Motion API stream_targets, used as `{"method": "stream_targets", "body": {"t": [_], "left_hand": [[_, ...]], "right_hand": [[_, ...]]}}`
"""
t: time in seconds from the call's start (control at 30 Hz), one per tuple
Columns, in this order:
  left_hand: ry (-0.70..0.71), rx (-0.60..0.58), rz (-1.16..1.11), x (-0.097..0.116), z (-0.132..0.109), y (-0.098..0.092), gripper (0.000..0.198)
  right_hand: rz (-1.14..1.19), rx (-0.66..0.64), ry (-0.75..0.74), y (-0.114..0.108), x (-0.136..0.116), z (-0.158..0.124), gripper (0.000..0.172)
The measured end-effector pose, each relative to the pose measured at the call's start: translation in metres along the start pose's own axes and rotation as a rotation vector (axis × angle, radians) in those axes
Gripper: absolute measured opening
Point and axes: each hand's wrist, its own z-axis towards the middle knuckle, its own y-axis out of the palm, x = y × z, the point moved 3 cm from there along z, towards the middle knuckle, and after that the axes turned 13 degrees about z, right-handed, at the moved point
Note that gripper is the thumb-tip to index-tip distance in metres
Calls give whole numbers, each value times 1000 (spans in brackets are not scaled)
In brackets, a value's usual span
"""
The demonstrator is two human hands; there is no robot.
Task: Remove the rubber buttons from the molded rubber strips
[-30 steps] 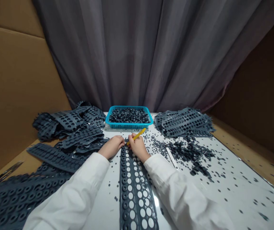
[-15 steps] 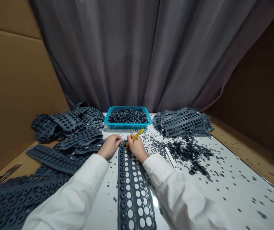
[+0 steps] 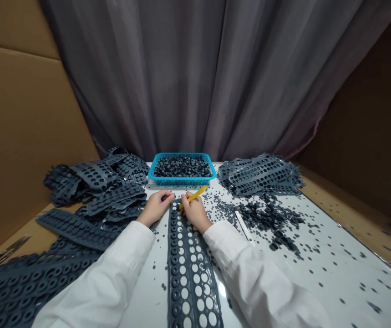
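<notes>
strip (image 3: 190, 273) lies flat on the white table (image 3: 149, 287), right in front of you, and runs long from near you up to your two hands. its left row has dark rings in it, but white shows through at the far end of that row. the other rows are mostly round holes with white showing through.

your right hand (image 3: 195, 213) grips a yellow tool (image 3: 197, 194) like a pencil. the tool leans, with its low tip at the far end of the strip and its top pointing up and to the right. your left hand (image 3: 156, 208) is just beside the strip's far left corner, thumb and finger close together. you can't tell if they pinch something small.

past your hands sits a blue basket (image 3: 182, 178), full of small dark bits (image 3: 182, 166). to the right is a stack of holey sheets (image 3: 260, 175), and nearer you a messy heap (image 3: 273, 214) of dark pieces, with a white stick (image 3: 244, 225) next to it. on your left is a big pile (image 3: 96, 173) of more strips.
</notes>
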Motion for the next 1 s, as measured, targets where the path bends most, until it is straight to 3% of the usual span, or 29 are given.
{"method": "stream_targets", "body": {"t": [0.27,0.4,0.53,0.7,0.77,0.87,0.93,1.0], "left_hand": [[-151,-240,-429,8,-4,12,44],[-180,-281,-579,18,-5,11,45],[-180,-313,-637,27,-8,12,44],[-158,-307,-595,47,-12,8,47],[-139,-277,-551,58,-14,-1,47],[-94,-240,-491,78,-21,-20,37],[-41,-263,-416,92,-29,-29,28],[24,-340,-287,103,-43,-32,24]], "right_hand": [[89,35,-139,-25,-30,10,30],[129,-165,-184,-33,-52,17,27],[-77,-276,-227,-33,-70,13,27],[-242,-256,-269,-45,-100,12,14],[-291,-228,-225,-64,-108,18,17],[-466,-195,-98,-108,-108,28,17],[-659,-204,25,-144,-97,29,16],[-864,-133,189,-180,-83,21,18]]}}
